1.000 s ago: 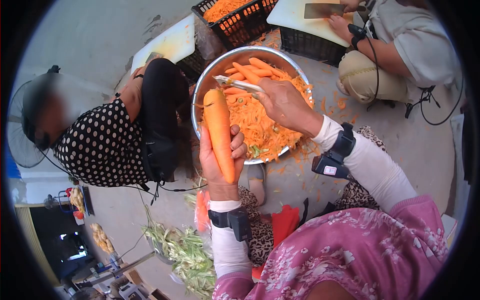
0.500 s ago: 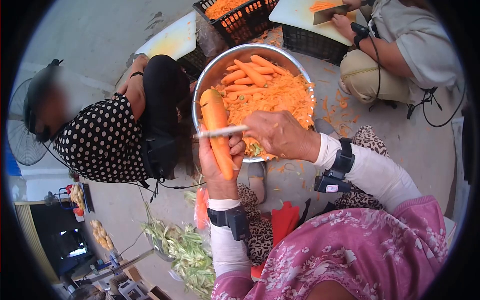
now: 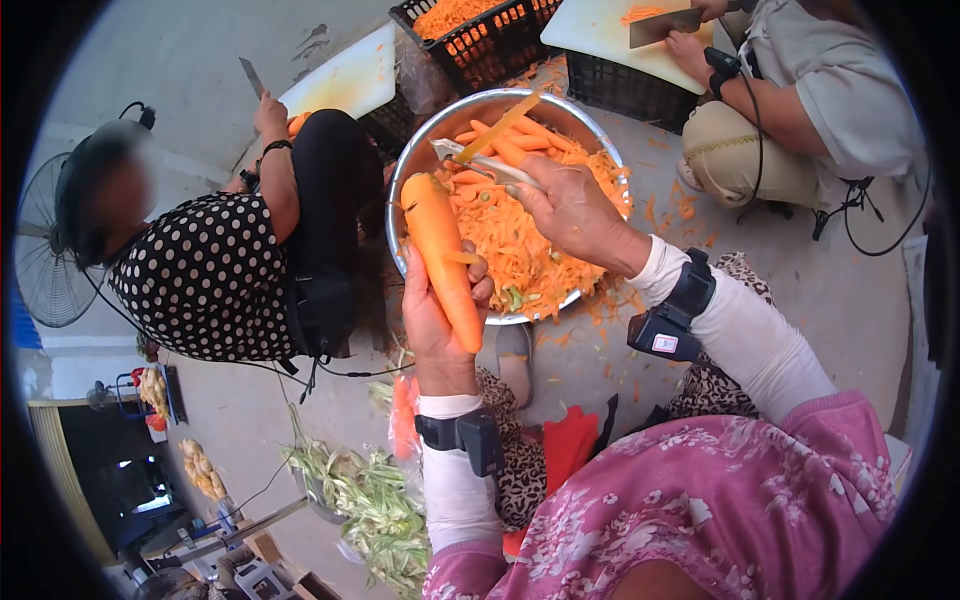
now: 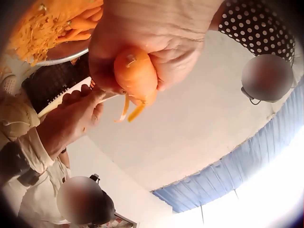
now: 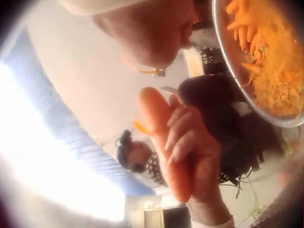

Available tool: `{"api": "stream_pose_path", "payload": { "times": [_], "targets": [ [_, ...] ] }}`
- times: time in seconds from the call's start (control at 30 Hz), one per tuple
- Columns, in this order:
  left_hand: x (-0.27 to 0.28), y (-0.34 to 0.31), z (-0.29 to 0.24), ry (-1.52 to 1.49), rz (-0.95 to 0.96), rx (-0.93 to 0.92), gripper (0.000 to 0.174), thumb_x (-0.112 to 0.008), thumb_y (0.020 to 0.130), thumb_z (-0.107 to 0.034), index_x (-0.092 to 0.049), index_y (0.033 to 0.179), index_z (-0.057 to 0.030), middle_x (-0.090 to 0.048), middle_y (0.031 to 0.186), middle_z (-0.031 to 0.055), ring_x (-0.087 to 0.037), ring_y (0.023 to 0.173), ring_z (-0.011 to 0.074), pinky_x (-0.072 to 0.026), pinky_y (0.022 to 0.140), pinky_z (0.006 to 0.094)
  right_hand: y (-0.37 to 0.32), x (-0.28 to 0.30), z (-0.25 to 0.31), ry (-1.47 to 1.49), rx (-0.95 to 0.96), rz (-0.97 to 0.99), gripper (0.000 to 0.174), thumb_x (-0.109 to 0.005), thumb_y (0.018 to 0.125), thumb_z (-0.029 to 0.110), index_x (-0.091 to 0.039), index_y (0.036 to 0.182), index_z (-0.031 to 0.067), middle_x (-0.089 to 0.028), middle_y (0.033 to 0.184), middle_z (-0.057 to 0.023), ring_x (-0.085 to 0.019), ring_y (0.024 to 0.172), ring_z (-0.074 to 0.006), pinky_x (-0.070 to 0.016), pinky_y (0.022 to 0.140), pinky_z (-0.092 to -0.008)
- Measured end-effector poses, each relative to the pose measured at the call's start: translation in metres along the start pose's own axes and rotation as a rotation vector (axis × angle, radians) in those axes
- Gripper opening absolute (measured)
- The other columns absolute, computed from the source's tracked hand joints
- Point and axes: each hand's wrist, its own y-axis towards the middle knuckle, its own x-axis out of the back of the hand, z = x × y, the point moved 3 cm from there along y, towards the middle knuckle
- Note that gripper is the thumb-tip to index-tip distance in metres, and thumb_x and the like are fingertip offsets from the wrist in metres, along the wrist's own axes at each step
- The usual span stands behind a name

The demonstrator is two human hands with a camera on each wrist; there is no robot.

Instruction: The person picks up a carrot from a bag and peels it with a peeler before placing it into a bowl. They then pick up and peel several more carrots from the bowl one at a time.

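Observation:
My left hand (image 3: 438, 325) grips a large carrot (image 3: 430, 225) from below, its thick end up and tilted away from me. A short curl of peel (image 3: 462, 257) sticks out from its side. Just to the right, my right hand (image 3: 580, 215) holds a peeler (image 3: 508, 174) by the handle, its head beside the carrot's thick end. A long strip of peel (image 3: 497, 128) clings to the peeler head. Beneath both hands is a metal basin (image 3: 413, 152) with smaller orange carrots (image 3: 500, 145) and a heap of peelings (image 3: 545, 250).
At the left sits a person in a dotted top (image 3: 215, 280), holding a knife (image 3: 250, 75) by a white board (image 3: 350, 78). Another person cuts on a board (image 3: 590, 35) at upper right. A black crate (image 3: 480, 55) holds shredded carrot. Green husks (image 3: 370, 500) lie lower left.
My right hand swept the peeler down across the carrot, then came back up to the right with a peel strip on it. The person at the left has lifted a knife.

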Motion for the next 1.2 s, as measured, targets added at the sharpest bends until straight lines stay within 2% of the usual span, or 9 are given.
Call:
{"api": "stream_pose_path", "payload": {
  "times": [0.2,0.27,0.4,0.57,0.6,0.63,0.77,0.93,1.2],
  "targets": [
    [0.008,-0.001,-0.001,-0.088,0.054,0.018,0.046,-0.045,0.096,-0.045,-0.046,0.117,-0.0035,-0.046,0.089,0.0104,-0.04,0.071,0.0163,-0.0382,0.059,0.0261,-0.006,-0.006,-0.004,0.142,-0.09,0.119,0.014,-0.057,0.088,0.013,-0.057,0.092,-0.0001,-0.057,0.074,-0.0212,-0.057,0.066,-0.0354,-0.0432,0.058,-0.0401],
    [0.005,-0.002,0.001,-0.095,0.038,0.02,0.045,-0.046,0.096,-0.044,-0.046,0.116,-0.0038,-0.046,0.089,0.0109,-0.041,0.071,0.0166,-0.0382,0.059,0.0259,-0.007,-0.006,-0.003,-0.097,0.134,0.08,0.014,-0.058,0.087,0.012,-0.059,0.093,-0.0004,-0.056,0.071,-0.0193,-0.057,0.063,-0.0305,-0.0432,0.058,-0.0381],
    [0.007,0.001,0.0,0.006,-0.072,-0.038,0.043,-0.049,0.095,-0.043,-0.049,0.114,-0.0051,-0.05,0.087,0.0085,-0.044,0.071,0.017,-0.039,0.059,0.0261,-0.005,-0.002,0.008,-0.052,-0.007,0.119,0.016,-0.059,0.086,0.012,-0.06,0.096,-0.0008,-0.058,0.073,-0.0137,-0.058,0.066,-0.0216,-0.0448,0.061,-0.0338],
    [0.001,0.005,0.009,0.093,-0.087,-0.058,0.04,-0.048,0.095,-0.043,-0.053,0.113,-0.0072,-0.055,0.09,0.0039,-0.048,0.071,0.0159,-0.0413,0.059,0.0266,-0.02,-0.019,0.025,0.455,-0.197,0.252,0.026,-0.067,0.083,0.017,-0.061,0.1,-0.0019,-0.059,0.085,-0.0042,-0.056,0.078,-0.0111,-0.0467,0.069,-0.0284],
    [-0.005,0.006,0.014,0.118,-0.217,-0.103,0.042,-0.049,0.095,-0.044,-0.053,0.115,-0.0071,-0.056,0.09,0.0047,-0.051,0.071,0.0144,-0.0429,0.059,0.0259,-0.022,-0.024,0.025,0.48,-0.197,0.237,0.025,-0.067,0.082,0.016,-0.061,0.098,-0.0016,-0.059,0.083,-0.0039,-0.056,0.077,-0.0101,-0.0467,0.068,-0.0271],
    [-0.011,0.005,0.016,0.144,-0.346,-0.15,0.044,-0.049,0.095,-0.045,-0.053,0.116,-0.007,-0.057,0.091,0.0055,-0.053,0.071,0.0128,-0.0446,0.059,0.0252,-0.021,-0.026,0.027,0.481,-0.198,0.236,0.025,-0.067,0.082,0.016,-0.061,0.098,-0.0016,-0.059,0.083,-0.0039,-0.056,0.077,-0.0101,-0.0467,0.068,-0.0271],
    [0.011,0.009,0.012,0.124,-0.071,-0.035,0.043,-0.048,0.095,-0.044,-0.053,0.117,-0.0069,-0.057,0.094,0.0056,-0.053,0.074,0.0151,-0.0453,0.062,0.0287,-0.018,-0.029,0.018,0.543,-0.242,0.184,0.021,-0.064,0.08,0.011,-0.061,0.096,-0.0011,-0.06,0.08,-0.0046,-0.057,0.073,-0.0101,-0.0473,0.066,-0.0278],
    [0.007,0.003,0.007,0.074,-0.089,-0.077,0.046,-0.046,0.096,-0.045,-0.05,0.114,-0.0028,-0.053,0.091,0.0091,-0.049,0.075,0.0177,-0.0441,0.062,0.0277,-0.004,-0.01,0.005,0.175,-0.241,0.066,0.023,-0.063,0.08,0.011,-0.062,0.1,-0.0008,-0.061,0.082,-0.0079,-0.059,0.074,-0.0134,-0.0466,0.065,-0.0304],
    [0.004,0.003,0.004,-0.039,-0.036,-0.011,0.045,-0.045,0.096,-0.046,-0.051,0.113,-0.0049,-0.055,0.088,0.0088,-0.051,0.073,0.0186,-0.0428,0.058,0.0272,-0.009,-0.018,0.023,0.386,-0.138,0.153,0.028,-0.066,0.077,0.011,-0.061,0.102,-0.0008,-0.062,0.087,-0.0091,-0.06,0.077,-0.0146,-0.0471,0.067,-0.0299]
  ]
}}
